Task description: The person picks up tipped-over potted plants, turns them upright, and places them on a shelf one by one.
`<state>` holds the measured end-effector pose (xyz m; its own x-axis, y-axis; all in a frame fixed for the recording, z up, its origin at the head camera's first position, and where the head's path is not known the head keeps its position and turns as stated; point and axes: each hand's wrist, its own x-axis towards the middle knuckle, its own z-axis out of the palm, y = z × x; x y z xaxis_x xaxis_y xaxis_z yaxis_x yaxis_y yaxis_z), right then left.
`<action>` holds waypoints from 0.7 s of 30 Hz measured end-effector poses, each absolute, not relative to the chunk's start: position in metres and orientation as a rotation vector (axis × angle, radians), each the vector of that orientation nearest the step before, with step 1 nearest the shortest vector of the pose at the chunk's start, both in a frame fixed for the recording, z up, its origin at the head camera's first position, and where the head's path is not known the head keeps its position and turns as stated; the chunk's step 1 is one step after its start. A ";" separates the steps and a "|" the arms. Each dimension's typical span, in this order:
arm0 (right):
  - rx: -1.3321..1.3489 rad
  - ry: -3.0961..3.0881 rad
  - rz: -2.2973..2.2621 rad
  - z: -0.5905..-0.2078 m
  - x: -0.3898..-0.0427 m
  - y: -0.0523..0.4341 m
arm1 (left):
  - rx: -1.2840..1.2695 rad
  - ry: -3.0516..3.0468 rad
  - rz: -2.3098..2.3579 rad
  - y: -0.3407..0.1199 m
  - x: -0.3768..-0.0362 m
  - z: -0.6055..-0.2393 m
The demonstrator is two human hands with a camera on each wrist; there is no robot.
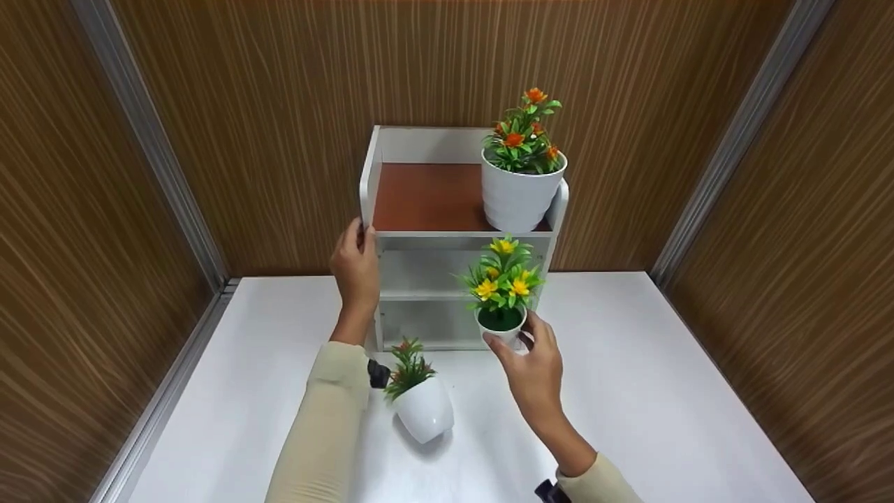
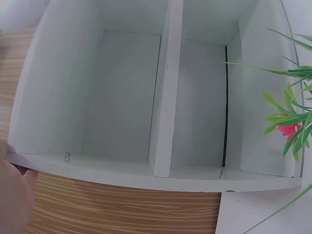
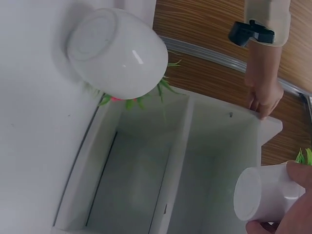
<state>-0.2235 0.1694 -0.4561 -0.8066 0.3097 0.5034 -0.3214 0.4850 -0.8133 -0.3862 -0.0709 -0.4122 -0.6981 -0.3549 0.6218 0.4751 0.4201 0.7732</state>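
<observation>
Head view: left hand (image 1: pixel 356 262) grips the left front edge of a white shelf unit (image 1: pixel 391 293) standing at the back of a white table (image 1: pixel 663 391). Right hand (image 1: pixel 534 370) holds a small white pot (image 1: pixel 504 334) with yellow flowers, fingers curled round it, lifted in front of the shelf's lower compartments. Large white pot (image 1: pixel 520 192) with orange flowers stands on the brown top shelf, right side. Round white pot (image 1: pixel 424 412) with reddish flowers stands tilted on the table, between the two forearms, just in front of the shelf.

Left wrist view: two shelf compartments show bare white interiors. Edge of the left hand (image 2: pixel 12 195) touches the shelf's side panel; finger positions not clear here. Green leaves and a pink flower (image 2: pixel 288 129) at the right edge.

Right wrist view: right hand's fingers (image 3: pixel 302 175) wrap the small white pot (image 3: pixel 265 192), near the shelf's side. Round white pot (image 3: pixel 119 51) seen from its bottom, beside the shelf. Left hand (image 3: pixel 263 95) pinches the shelf's edge.
</observation>
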 end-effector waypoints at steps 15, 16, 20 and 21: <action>0.014 -1.983 1.295 -0.424 -0.245 0.144 | -0.104 -1.886 -1.376 -0.070 -0.386 -0.413; 0.016 -1.974 1.301 -0.420 -0.246 0.142 | -0.105 -1.886 -1.380 -0.070 -0.386 -0.413; 0.025 -1.944 1.305 -0.408 -0.253 0.137 | -0.115 -1.888 -1.384 -0.070 -0.387 -0.414; 0.028 -1.940 1.302 -0.406 -0.255 0.136 | -0.117 -1.890 -1.382 -0.071 -0.387 -0.414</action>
